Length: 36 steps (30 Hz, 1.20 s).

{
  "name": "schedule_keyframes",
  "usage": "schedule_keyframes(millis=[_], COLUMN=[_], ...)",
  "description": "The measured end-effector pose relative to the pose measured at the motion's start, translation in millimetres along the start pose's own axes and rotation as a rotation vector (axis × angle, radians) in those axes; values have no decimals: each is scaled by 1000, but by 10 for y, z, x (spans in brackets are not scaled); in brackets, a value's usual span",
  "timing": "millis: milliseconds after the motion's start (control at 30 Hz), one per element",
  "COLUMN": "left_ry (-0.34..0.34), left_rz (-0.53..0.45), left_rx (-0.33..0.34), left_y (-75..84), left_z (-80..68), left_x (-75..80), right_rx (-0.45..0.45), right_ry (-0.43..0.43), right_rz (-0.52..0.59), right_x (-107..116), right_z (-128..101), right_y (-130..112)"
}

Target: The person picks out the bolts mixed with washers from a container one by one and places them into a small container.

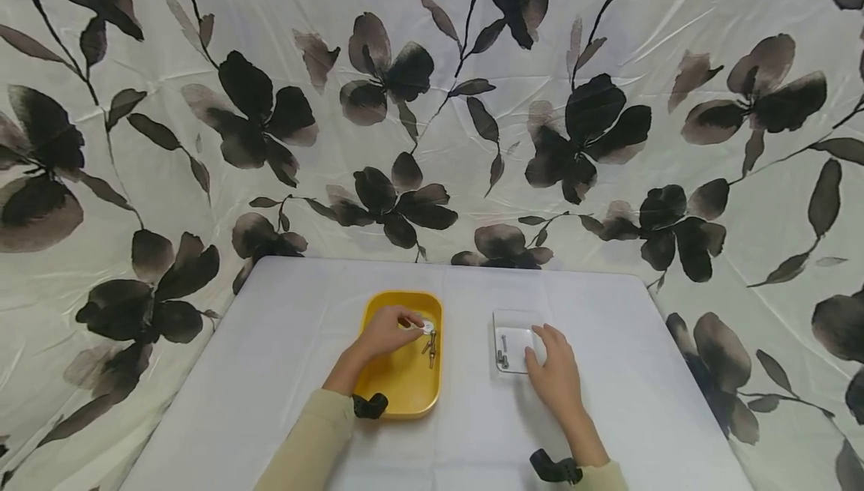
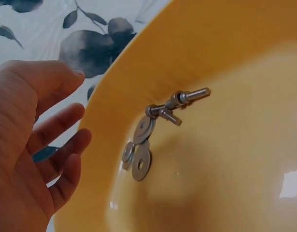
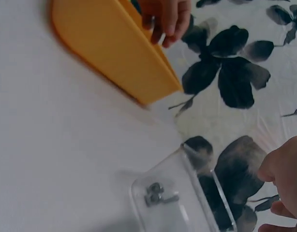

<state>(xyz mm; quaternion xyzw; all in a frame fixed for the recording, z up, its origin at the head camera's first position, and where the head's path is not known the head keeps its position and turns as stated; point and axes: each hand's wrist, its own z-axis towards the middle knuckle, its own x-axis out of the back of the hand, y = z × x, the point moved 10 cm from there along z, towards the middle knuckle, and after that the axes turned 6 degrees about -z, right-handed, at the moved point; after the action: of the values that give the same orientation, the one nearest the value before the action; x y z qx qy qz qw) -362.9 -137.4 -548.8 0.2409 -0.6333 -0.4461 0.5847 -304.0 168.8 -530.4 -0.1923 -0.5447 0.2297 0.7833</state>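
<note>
My left hand (image 1: pixel 388 331) hovers over the yellow tray (image 1: pixel 398 397), its fingers (image 2: pixel 61 125) loosely bent and nothing between them in the left wrist view. Inside the tray lie several flat metal washers (image 2: pixel 141 164) in a small cluster. Touching them are metal bolts (image 2: pixel 194 95), one with a nut or collar around its shank. My right hand (image 1: pixel 556 371) is at the right side of a clear plastic box (image 3: pixel 158 217), thumb and fingers spread beside its rim. A few small bolts (image 1: pixel 503 360) lie at the left side of that box.
Both containers stand on a white-covered table (image 1: pixel 304 311), the yellow tray left of the clear box. Behind the table hangs a white cloth (image 1: pixel 472 176) with dark flower prints. A black strap with a camera (image 1: pixel 556 468) is on each wrist.
</note>
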Motion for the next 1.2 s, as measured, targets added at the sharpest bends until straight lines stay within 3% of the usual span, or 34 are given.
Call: schedule_keyframes(millis=[300, 700, 900, 1200], left_ry=[-17, -65, -85, -116], left_rz=[57, 64, 106, 105], left_rx=[10, 72, 111, 125], left_y=[-36, -272, -372, -379], left_z=[67, 121, 145, 172], left_x=[-51, -120, -176, -275], right_rx=[120, 106, 76, 24], right_ry=[-16, -156, -229, -281], right_rz=[150, 251, 305, 370], right_x=[-72, -559, -773, -1080], right_z=[6, -130, -253, -457], right_y=[-521, -1027, -1098, -1021])
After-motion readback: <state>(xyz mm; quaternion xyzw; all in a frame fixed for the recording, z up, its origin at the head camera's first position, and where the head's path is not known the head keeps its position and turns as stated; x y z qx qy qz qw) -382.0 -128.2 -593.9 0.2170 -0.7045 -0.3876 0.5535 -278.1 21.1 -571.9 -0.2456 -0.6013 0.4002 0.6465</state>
